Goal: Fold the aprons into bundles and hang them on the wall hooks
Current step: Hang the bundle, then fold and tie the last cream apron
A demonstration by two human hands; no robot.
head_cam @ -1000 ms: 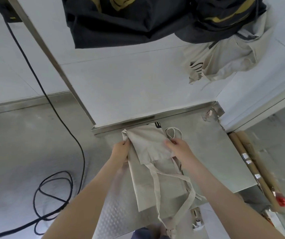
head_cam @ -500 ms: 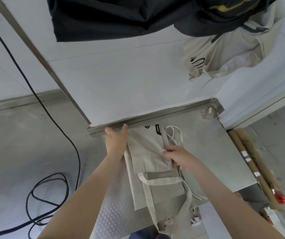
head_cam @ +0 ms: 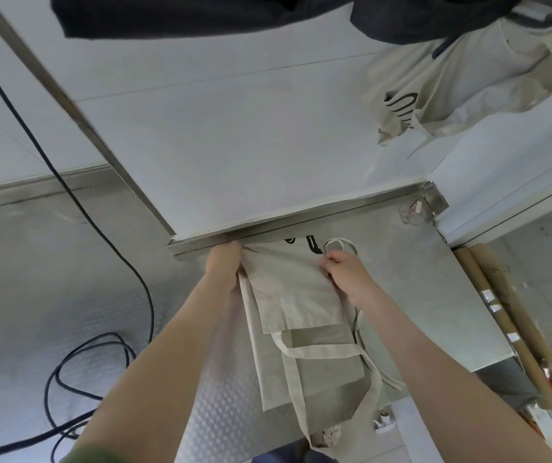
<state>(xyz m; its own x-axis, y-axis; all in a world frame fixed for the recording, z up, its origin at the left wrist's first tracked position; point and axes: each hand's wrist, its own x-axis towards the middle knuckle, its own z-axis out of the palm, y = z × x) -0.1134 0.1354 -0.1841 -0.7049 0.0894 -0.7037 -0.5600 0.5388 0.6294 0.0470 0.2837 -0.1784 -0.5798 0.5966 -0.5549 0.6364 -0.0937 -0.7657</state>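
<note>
Under my fingers the apron is matt, creased beige cloth; beneath it, the table looks like brushed, dimpled metal.

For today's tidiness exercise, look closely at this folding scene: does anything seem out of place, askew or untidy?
Yes. The beige apron under both hands is folded unevenly, its layers staggered and its straps trailing loose off the metal surface's near edge. Up on the wall, another beige apron hangs crumpled rather than bundled.

Beige apron — folded lengthwise (straps trailing) — flat against the wall base.
</note>
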